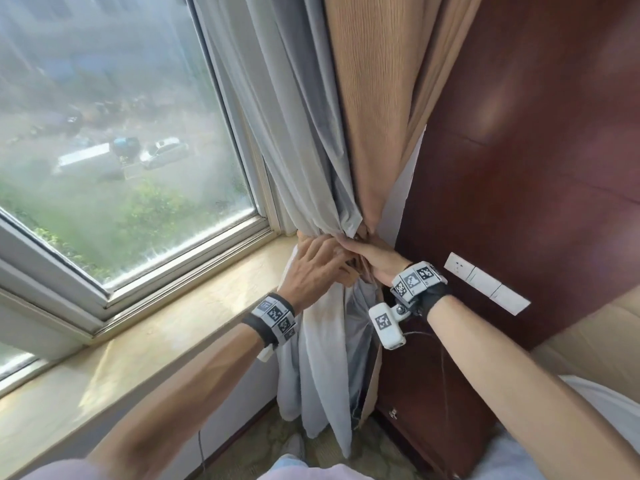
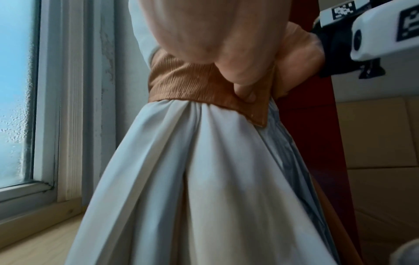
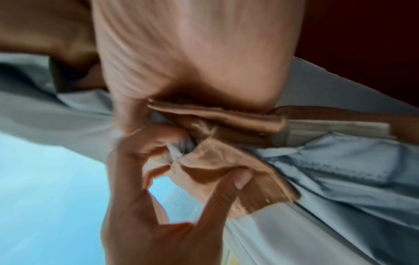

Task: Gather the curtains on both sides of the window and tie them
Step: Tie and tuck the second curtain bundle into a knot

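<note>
We see a window [image 1: 114, 133] on the left, with a stone sill [image 1: 145, 341] beneath it. To its right, a grey curtain [image 1: 294, 126] and a tan curtain [image 1: 377, 98] hang bunched together, cinched by a tan tieback band [image 2: 186, 86]. Our left hand [image 1: 311, 271] rests on the gathered cloth with fingers extended over the band. Our right hand [image 1: 374, 258] meets it, thumb and fingers pinching the band's end [image 3: 204, 166]. Farther right stands a dark red wooden panel [image 1: 536, 150] bearing white wall switches [image 1: 485, 282].
</note>
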`<state>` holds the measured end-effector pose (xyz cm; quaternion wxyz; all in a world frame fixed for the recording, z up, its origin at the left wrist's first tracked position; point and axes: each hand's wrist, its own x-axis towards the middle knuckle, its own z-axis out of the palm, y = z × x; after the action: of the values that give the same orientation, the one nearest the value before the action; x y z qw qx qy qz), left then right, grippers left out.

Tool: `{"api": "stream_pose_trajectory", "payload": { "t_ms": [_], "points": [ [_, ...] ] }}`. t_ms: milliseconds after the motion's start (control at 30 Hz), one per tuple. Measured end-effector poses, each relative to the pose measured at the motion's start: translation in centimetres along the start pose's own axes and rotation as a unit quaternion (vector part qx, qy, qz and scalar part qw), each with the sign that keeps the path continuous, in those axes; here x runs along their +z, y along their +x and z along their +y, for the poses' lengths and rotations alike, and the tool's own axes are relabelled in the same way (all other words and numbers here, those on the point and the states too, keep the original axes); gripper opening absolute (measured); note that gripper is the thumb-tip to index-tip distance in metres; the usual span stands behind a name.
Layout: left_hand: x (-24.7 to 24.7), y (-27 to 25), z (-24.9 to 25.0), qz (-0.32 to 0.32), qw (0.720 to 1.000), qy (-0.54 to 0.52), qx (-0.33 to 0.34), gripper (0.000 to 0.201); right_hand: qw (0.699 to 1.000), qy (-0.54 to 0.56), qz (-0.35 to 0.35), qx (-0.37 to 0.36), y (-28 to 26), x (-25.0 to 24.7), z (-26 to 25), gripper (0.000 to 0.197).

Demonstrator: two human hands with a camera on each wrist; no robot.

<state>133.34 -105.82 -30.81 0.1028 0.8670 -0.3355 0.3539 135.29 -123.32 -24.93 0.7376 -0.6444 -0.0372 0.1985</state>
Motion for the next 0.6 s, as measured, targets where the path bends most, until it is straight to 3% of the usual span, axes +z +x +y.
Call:
{"api": "stream_pose_trajectory", "payload": {
  "t_ms": [67,100,167,200,233,333,433,500,600],
  "points": [
    [-0.1,0.4,-0.8,-0.008,1.0,-0.012,-0.015,0.043,0.999,0.035,0.003,-0.013,-0.5,-0.3,1.1,0.114],
    [-0.2,0.6,-1.2,-0.011,1.0,-0.016,-0.021,0.04,0.999,0.035,0.032,-0.019,-0.7,-0.5,1.3,0.103],
    [-0.4,0.8,-2.0,-0.02,0.999,-0.017,-0.026,0.038,0.998,-0.046,0.031,-0.037,-1.2,-0.4,1.7,0.053],
    [-0.4,0.8,-2.3,-0.024,0.999,-0.016,-0.026,0.038,0.978,-0.167,0.095,-0.084,-1.2,-0.8,2.4,0.032],
    [-0.4,0.9,-2.5,-0.025,0.999,-0.015,-0.025,0.039,0.957,-0.238,0.128,-0.103,-1.1,-1.4,2.9,0.026],
    [-0.4,1.3,-2.6,-0.023,0.999,-0.018,-0.019,0.042,0.959,-0.215,0.111,-0.146,-1.5,-2.8,3.9,0.047],
    [-0.3,1.6,-2.5,-0.017,0.999,-0.023,-0.017,0.039,0.931,-0.287,0.106,-0.199,-2.1,-3.9,3.6,0.04],
    [-0.3,1.8,-2.4,-0.016,0.999,-0.041,-0.017,0.03,0.86,-0.411,0.142,-0.266,-2.4,-4.1,2.9,0.032],
    [-0.7,1.8,-2.6,-0.02,0.997,-0.068,-0.014,0.014,0.732,-0.558,0.12,-0.373,-2.5,-4.5,2.9,0.046]
  ]
}}
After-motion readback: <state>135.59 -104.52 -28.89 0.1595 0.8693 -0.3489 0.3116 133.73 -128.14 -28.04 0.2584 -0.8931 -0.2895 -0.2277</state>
